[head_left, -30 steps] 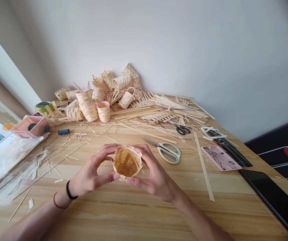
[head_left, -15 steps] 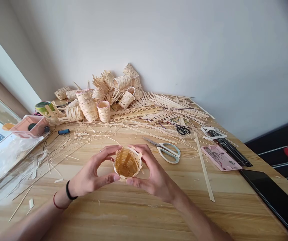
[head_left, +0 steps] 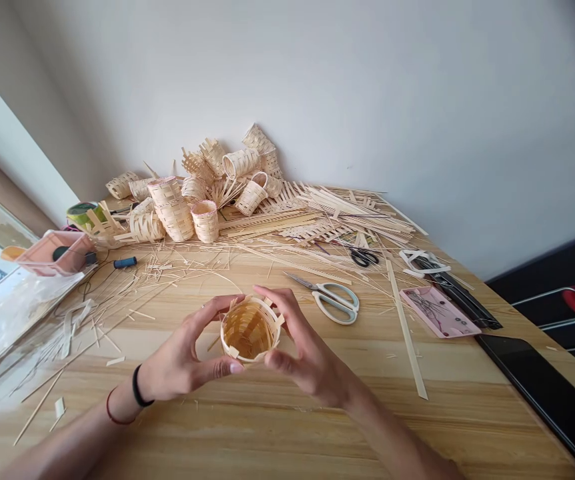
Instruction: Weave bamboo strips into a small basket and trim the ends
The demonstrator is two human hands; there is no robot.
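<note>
Small woven basket point(head_left: 248, 330) — 2 cupped hands

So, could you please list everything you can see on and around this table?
held basket: one, pale woven, just above the table
basket pile: many, pale, back by the wall
strips: many, pale, strewn across back and left
white scissors: one pair, right of centre
black scissors: one pair, further back
pink tray: one, right
pink box: one, far left
dark slab: one, black, right edge
left hand: grips the held basket's left side
right hand: grips its right side
</note>
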